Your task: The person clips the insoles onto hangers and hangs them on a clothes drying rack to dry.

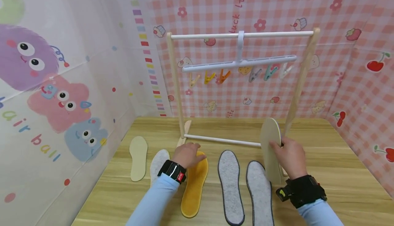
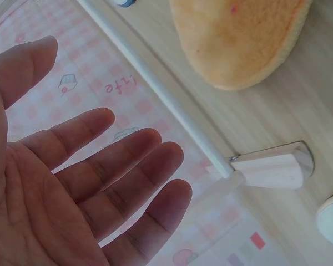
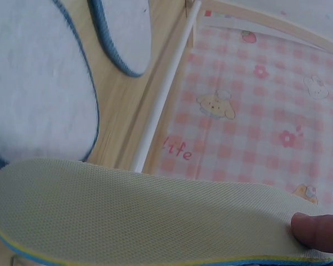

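Insole [image 1: 268,155] in hand [image 1: 291,158], “luck life” cloth [image 1: 271,46]

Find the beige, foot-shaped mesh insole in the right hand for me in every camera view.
Head: right of centre, the beige, foot-shaped mesh insole, gripped by the right hand.
Left wrist: not in it.
Right wrist: lengthwise across the bottom, the same insole.
Shared landmark: the slim white rod low on the wooden rack, in all three.

Beige insole [image 1: 267,154] | upright, in right hand [image 1: 290,157] | orange insole [image 1: 195,186] | flat on table [image 1: 332,188]
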### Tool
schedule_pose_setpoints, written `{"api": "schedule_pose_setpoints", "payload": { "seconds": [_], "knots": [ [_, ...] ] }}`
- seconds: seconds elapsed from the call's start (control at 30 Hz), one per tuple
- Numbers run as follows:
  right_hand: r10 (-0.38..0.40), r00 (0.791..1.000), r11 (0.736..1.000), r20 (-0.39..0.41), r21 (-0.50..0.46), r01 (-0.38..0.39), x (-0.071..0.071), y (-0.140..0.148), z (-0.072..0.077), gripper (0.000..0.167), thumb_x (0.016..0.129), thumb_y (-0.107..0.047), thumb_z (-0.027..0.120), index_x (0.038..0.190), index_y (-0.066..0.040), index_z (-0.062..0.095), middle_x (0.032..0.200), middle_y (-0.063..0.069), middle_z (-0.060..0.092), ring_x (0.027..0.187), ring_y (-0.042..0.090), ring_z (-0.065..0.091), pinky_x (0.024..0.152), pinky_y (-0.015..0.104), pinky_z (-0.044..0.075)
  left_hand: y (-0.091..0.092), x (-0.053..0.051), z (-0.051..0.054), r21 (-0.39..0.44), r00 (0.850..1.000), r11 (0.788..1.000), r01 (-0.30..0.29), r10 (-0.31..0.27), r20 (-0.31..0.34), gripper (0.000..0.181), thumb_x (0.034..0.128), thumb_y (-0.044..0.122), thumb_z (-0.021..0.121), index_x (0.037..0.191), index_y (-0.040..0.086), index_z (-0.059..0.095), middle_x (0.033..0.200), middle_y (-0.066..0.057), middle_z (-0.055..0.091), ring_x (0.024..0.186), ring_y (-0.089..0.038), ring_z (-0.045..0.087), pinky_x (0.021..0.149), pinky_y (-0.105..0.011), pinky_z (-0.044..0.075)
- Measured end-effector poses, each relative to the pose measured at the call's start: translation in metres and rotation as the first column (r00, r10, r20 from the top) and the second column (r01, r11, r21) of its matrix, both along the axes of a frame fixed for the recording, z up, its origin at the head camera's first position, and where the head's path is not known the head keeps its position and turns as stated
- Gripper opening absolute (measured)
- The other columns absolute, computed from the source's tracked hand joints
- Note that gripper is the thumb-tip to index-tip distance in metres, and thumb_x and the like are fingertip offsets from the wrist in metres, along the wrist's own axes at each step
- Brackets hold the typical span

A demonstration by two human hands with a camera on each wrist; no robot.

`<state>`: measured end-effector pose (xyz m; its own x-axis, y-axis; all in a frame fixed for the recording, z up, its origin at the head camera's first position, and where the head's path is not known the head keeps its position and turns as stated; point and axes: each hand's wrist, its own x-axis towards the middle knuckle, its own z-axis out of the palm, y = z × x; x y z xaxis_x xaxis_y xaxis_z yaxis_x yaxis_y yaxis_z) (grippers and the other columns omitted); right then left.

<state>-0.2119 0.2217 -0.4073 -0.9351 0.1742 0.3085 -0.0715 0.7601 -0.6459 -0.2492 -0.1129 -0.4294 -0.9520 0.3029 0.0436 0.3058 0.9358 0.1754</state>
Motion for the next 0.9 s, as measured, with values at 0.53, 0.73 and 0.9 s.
{"api": "schedule_pose_setpoints", "payload": {
  "seconds": [0.53,0.73,0.9],
  "knots": [
    [0.017,1.000,0.999,0.002,-0.050,-0.017,0.003,-0.025,-0.002,0.031,0.097,-0.022,0.063,0.106,0.008,0.070,0.093,0.028,0.070,0.074,0.036,0.069,0.058,0.047,0.054,-0.008,-0.019,0.034,0.040,1.000,0.999,-0.011,0.012,-0.021,0.054,0.0923,0.046,0.067,0.129,0.007,0.064,0.116,-0.012,0.070,0.099,-0.029,0.068,0.081,-0.044,0.054],
    [0.010,1.000,0.999,-0.010,-0.044,-0.011,0.002,-0.034,0.003,0.032,0.096,-0.023,0.063,0.102,0.008,0.070,0.089,0.026,0.070,0.072,0.034,0.068,0.056,0.044,0.053,-0.013,-0.031,0.048,0.066,0.999,0.998,-0.006,0.008,-0.032,0.055,0.0948,0.045,0.064,0.132,0.005,0.061,0.122,-0.015,0.067,0.105,-0.031,0.066,0.085,-0.045,0.053],
    [0.013,1.000,0.998,-0.005,-0.058,-0.013,-0.001,-0.044,0.006,0.032,0.097,-0.024,0.063,0.105,0.006,0.071,0.092,0.025,0.071,0.076,0.036,0.069,0.062,0.048,0.054,-0.016,-0.040,0.062,0.120,0.999,0.993,-0.007,0.011,-0.033,0.058,0.0960,0.043,0.063,0.136,0.002,0.057,0.131,-0.018,0.061,0.119,-0.034,0.059,0.097,-0.047,0.047]
  ]
}}
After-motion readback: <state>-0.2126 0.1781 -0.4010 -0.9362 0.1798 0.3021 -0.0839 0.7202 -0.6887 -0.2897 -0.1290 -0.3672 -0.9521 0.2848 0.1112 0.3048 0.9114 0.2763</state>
